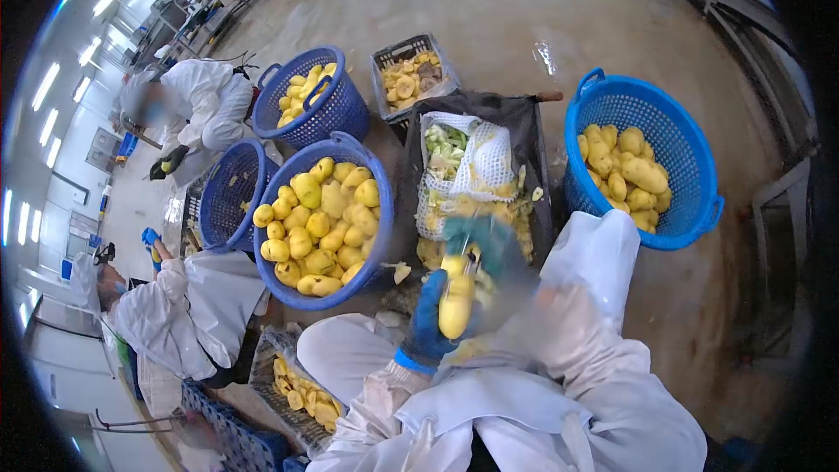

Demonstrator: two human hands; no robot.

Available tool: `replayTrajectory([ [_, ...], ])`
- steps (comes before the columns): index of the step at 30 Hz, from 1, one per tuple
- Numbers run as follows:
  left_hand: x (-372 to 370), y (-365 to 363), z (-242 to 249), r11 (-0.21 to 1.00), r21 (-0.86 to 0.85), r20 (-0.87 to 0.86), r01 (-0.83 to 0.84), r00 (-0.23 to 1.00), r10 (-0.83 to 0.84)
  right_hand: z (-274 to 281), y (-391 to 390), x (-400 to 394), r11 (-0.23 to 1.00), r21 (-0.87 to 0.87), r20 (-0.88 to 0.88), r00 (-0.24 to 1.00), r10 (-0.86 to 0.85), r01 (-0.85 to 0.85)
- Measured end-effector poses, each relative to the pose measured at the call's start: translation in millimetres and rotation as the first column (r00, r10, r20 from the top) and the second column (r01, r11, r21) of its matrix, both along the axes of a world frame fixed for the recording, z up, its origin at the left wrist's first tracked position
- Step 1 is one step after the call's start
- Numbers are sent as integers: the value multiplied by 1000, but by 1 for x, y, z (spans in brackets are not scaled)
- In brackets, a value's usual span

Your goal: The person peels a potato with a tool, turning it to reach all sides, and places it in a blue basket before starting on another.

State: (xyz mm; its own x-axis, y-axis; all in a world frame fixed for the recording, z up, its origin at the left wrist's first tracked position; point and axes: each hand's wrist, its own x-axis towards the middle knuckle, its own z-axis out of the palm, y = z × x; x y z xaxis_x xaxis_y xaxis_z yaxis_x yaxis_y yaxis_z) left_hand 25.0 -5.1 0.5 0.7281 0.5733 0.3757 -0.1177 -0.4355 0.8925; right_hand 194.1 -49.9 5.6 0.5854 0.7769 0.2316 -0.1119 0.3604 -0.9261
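My left hand (428,325), in a blue glove, is closed around a peeled yellow potato (455,304) held above my lap. Just beyond it, my right hand (491,243) in a green glove is smeared by motion, its fingers curled. A thin metal peeler (473,260) shows between that hand and the potato's far end, partly blurred. Below and beyond both hands stands a crate lined with black sheeting (476,106). White foam netting (483,163), green scraps and yellowish peelings lie on it.
Blue baskets of yellow potatoes stand left (371,245) and right (699,166); another basket (313,129) is farther left. Crates of cut pieces sit at the back (450,79) and lower left (259,376). Two co-workers (210,92) in white sit at left.
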Motion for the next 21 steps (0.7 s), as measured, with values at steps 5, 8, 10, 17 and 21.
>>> replayTrajectory([
  [5, -5, 13, 12, 46, -994, 93, 97, 992, -86, -2, 11, 32, 990, 118, -65, 995, -71, 78],
  [8, 3, 0, 47, 842, -532, -103, 86, 981, -166, 5, 8, 24, 997, 36, -144, 988, -56, 62],
  [10, -1, 6, 43, 749, -652, -82, 119, 971, -225, 7, 7, 46, 959, 61, 2, 961, -278, 277],
  [17, 3, 10, 26, 52, -968, 236, 245, 962, -138, -24, 10, 47, 922, -60, 268, 896, -355, 384],
  [21, 9, 9, 29, -233, -905, 262, 357, 897, 357, 7, 4, 43, 945, -23, -180, 929, -324, 325],
])
